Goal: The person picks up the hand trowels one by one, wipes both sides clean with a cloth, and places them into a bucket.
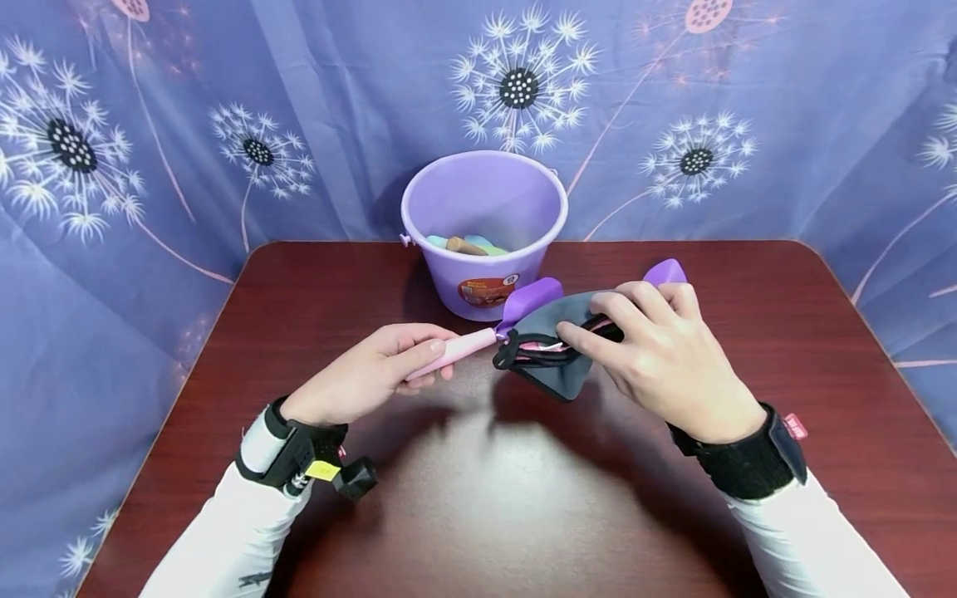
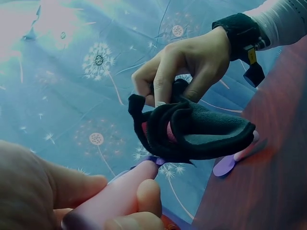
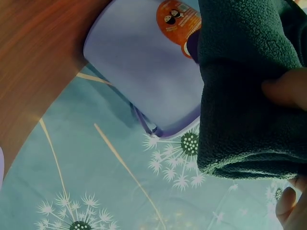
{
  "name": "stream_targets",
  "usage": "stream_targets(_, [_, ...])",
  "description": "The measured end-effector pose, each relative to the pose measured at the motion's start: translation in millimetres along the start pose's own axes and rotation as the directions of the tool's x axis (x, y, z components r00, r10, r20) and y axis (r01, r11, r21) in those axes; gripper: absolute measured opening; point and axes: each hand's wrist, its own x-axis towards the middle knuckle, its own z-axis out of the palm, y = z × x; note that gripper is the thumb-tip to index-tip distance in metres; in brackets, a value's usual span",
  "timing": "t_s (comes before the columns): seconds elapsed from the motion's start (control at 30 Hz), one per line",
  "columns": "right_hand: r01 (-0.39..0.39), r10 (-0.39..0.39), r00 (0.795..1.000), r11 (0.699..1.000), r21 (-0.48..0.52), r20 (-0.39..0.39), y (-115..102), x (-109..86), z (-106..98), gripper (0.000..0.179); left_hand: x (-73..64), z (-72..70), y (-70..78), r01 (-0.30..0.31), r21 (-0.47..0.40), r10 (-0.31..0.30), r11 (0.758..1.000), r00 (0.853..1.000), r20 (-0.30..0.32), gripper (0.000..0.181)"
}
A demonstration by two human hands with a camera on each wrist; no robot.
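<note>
My left hand grips the pink handle of a small toy shovel, its purple blade pointing away to the right. My right hand holds a dark grey fleece piece with black edging and a glimpse of pink inside; its exact kind is unclear. In the left wrist view, the fleece hangs folded near the tip of the shovel handle. In the right wrist view, the fingers press into the fleece.
A purple bucket stands at the table's back, with a brown piece and pale pastel pieces inside. Another purple blade shows beyond my right hand. A dandelion-print curtain surrounds the dark red table.
</note>
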Motion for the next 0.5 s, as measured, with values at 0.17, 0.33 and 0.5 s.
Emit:
stream_targets(0.17, [-0.022,0.022,1.000,0.999,-0.036,-0.012,0.5,-2.1,1.4,0.027,-0.5,-4.6,1.3,-0.004,0.029,0.003,1.000,1.000,0.028,0.026])
stream_targets(0.33, [-0.052,0.051,0.999,0.997,-0.051,-0.007,2.3,-1.5,2.1,0.028,-1.7,-8.0,0.3,-0.020,0.075,0.017,0.997,0.999,0.041,0.026])
stream_targets(0.5, [-0.076,0.076,0.997,0.994,-0.073,-0.006,4.8,-1.9,4.6,0.028,-4.3,-11.0,-0.1,-0.013,0.107,0.010,0.994,0.999,0.033,0.025])
